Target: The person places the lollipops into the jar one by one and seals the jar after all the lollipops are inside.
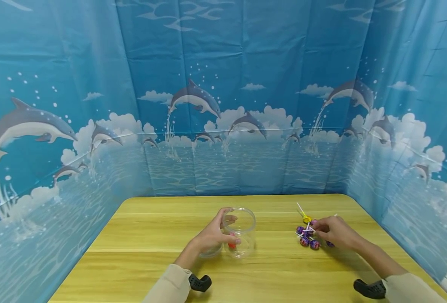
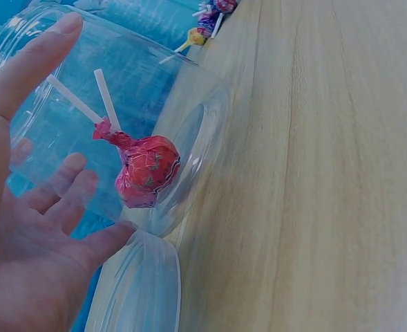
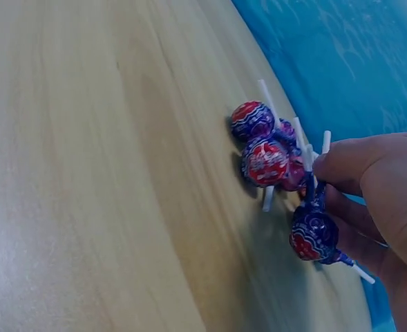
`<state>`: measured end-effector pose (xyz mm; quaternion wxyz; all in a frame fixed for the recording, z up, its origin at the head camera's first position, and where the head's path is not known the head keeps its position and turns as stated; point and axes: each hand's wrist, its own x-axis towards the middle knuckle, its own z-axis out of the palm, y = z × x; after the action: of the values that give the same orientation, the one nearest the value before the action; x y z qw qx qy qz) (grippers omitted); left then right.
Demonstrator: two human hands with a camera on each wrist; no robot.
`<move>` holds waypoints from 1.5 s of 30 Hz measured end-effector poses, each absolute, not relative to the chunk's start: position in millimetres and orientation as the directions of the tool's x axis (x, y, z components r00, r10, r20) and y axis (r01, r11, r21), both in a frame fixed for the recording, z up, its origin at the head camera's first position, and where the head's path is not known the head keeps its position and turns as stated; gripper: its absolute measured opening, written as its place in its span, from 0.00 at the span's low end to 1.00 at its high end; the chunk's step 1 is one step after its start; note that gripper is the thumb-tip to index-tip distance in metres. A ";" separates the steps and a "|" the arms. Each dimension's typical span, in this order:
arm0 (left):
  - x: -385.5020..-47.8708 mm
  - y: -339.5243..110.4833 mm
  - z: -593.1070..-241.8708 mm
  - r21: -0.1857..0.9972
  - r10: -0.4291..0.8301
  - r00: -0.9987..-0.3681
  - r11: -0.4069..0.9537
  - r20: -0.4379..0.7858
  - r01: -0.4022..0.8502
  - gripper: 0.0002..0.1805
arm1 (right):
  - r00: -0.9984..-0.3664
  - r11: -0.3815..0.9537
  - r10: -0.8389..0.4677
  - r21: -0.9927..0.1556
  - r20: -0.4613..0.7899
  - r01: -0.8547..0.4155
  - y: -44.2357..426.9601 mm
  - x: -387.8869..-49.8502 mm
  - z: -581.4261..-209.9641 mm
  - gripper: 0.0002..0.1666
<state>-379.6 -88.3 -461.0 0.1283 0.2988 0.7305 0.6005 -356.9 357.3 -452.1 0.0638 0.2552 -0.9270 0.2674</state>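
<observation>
My left hand point(image 1: 210, 236) holds a clear round jar point(image 1: 249, 229) upright on the table, its fingers and thumb spread around the wall. Inside, low in the jar, lie red-wrapped lollipops point(image 2: 148, 166); two white sticks show. A clear lid point(image 2: 148, 283) lies on the table beside the jar, beneath the left hand. Farther right, my right hand point(image 1: 338, 231) reaches into a pile of purple-and-red lollipops point(image 1: 314, 244). Its thumb and fingers pinch at a lollipop stick point(image 3: 326, 142); the fingertips are partly hidden behind the thumb and sticks.
A yellow lollipop point(image 1: 306, 219) lies at the pile's far side, stick pointing away. The wooden table point(image 1: 162, 219) has rounded far corners. A blue dolphin-print curtain point(image 1: 246, 168) stands behind it and along both sides.
</observation>
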 end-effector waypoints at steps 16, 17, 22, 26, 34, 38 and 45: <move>-381.4 -91.1 -460.0 0.947 0.585 -0.792 0.117 0.178 0.299 0.49 | -0.886 0.693 -0.346 -0.552 0.308 -0.463 346.2 -357.5 -437.0 0.03; -381.6 -91.2 -460.2 0.947 0.586 -0.791 0.115 0.178 0.299 0.49 | -0.886 0.691 -0.341 -0.555 0.314 -0.463 346.0 -357.6 -436.6 0.03; -382.5 -91.1 -460.9 0.947 0.587 -0.789 0.114 0.180 0.301 0.49 | -0.893 0.690 -0.298 -0.570 0.338 -0.446 345.5 -356.5 -434.6 0.05; -383.2 -90.7 -460.8 0.949 0.588 -0.789 0.110 0.178 0.295 0.49 | -0.899 0.677 -0.271 -0.595 0.344 -0.432 345.4 -355.7 -431.8 0.06; -383.9 -89.9 -461.9 0.951 0.588 -0.789 0.102 0.179 0.292 0.49 | -0.901 0.675 -0.247 -0.603 0.357 -0.425 341.4 -355.1 -427.3 0.06; -382.9 -89.5 -462.1 0.958 0.589 -0.788 0.081 0.178 0.277 0.49 | -0.894 0.674 -0.250 -0.595 0.373 -0.437 337.1 -355.2 -425.3 0.06; -382.2 -89.5 -462.6 0.956 0.594 -0.784 0.084 0.180 0.283 0.51 | -0.894 0.633 -0.256 -0.635 0.368 -0.443 332.4 -355.7 -421.9 0.06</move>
<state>-382.2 -89.5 -462.6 0.1286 0.3023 0.7248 0.6056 -355.7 332.4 -421.9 0.1226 0.1950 -0.8953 0.3812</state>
